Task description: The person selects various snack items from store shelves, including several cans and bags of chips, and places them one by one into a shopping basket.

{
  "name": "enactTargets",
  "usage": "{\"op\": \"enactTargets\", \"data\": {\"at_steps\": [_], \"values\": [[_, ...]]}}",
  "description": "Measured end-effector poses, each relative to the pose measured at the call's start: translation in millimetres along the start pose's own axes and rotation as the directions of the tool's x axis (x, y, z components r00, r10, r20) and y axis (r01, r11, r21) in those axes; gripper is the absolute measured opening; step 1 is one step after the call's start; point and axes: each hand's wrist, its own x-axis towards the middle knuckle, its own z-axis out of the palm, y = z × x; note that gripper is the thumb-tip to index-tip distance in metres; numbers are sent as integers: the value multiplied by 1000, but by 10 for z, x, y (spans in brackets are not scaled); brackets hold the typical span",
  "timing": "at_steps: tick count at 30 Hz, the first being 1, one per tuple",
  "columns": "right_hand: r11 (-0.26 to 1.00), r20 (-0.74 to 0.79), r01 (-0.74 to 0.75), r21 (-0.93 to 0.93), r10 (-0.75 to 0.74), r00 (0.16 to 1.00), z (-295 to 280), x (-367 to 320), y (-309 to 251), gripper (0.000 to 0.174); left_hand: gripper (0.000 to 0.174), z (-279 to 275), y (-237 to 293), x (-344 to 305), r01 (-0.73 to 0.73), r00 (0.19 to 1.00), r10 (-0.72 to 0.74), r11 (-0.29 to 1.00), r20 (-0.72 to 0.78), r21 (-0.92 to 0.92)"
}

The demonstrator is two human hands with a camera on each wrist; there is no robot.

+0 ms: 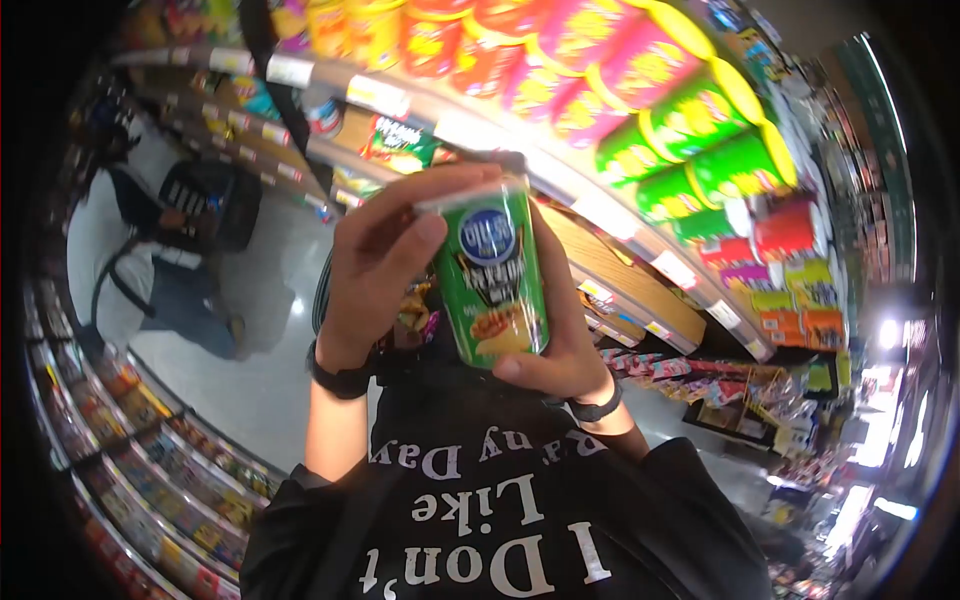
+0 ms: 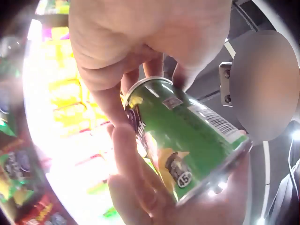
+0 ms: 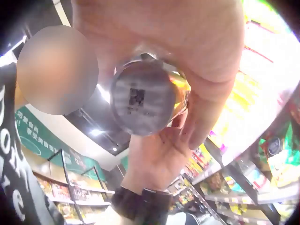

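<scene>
A green snack can (image 1: pixel 490 270) with a round blue logo and a picture of food is held up in front of the chest, its label facing the head camera. My left hand (image 1: pixel 372 265) grips its top end, thumb on the front and fingers over the lid. Around the lower end and right side, my right hand (image 1: pixel 568 345) holds the can, thumb near the bottom edge. The left wrist view shows a barcode on the back of the can (image 2: pixel 187 136). A square printed code marks the can's silvery base (image 3: pixel 137 97) in the right wrist view.
Bright shelves ahead carry rows of colourful canisters (image 1: pixel 700 130), with price tags along the shelf edge (image 1: pixel 440 125). Snack bags (image 1: pixel 398 143) stand lower down. Another person (image 1: pixel 150 265) is in the aisle at left beside a dark basket (image 1: pixel 235 205). More stocked shelves (image 1: pixel 140 470) line the lower left.
</scene>
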Motion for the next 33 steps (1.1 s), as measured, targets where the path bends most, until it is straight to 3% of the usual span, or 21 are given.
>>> {"op": "enactTargets", "data": {"at_steps": [3,6,7,8,10,15,16,19,22,23,24,26,28,30,31,33], "values": [[999,-76,41,29,-39,996,-80,-47,-413,116,36,508,242,305,110,994,-110,993,-10,-38],[994,-126,104,20,-101,987,-277,-191,-643,113,35,815,250,494,116,993,-107,959,-49,258],[993,-134,116,20,-112,985,-347,-246,-688,112,34,904,152,552,40,998,-26,963,-55,268],[992,-147,124,-1,-123,981,-401,-285,-726,111,34,1012,182,570,102,994,-88,969,-70,227],[990,-174,138,-43,-143,974,-498,-373,-803,109,32,967,1,603,39,999,-28,921,-34,387],[971,-202,186,-149,-214,956,-776,-508,-846,107,32,1326,-73,682,114,993,-116,967,-2,229],[981,-234,171,-90,-188,954,-796,-538,-833,107,32,1381,-85,697,122,992,-128,970,16,211],[986,-308,169,8,-158,938,-882,-608,-805,101,42,1466,-133,753,157,982,-174,969,73,192],[973,-405,221,66,-176,897,-891,-644,-847,94,60,1636,-222,722,186,975,-214,933,59,308],[950,-420,259,-177,-310,853,-923,-637,-827,92,75,1658,-261,679,157,962,-203,958,183,241],[914,-432,288,-285,-391,813,-932,-628,-796,93,75,1700,-347,631,178,951,-189,982,243,68],[799,-420,325,-505,-557,717,-939,-579,-748,95,68,1746,-378,584,210,927,-218,976,306,61],[787,-438,271,-555,-553,709,-959,-618,-739,102,65,1776,-426,591,237,919,-236,971,316,38],[705,-341,277,-653,-601,723,-1085,-677,-649,104,63,1774,-474,600,257,909,-257,965,328,45],[717,-338,325,-616,-614,713,-1067,-668,-683,103,62,1753,-499,614,261,903,-267,963,335,63],[674,-354,240,-698,-616,703,-1186,-732,-653,99,61,1764,-535,621,289,899,-306,952,314,100]]}}
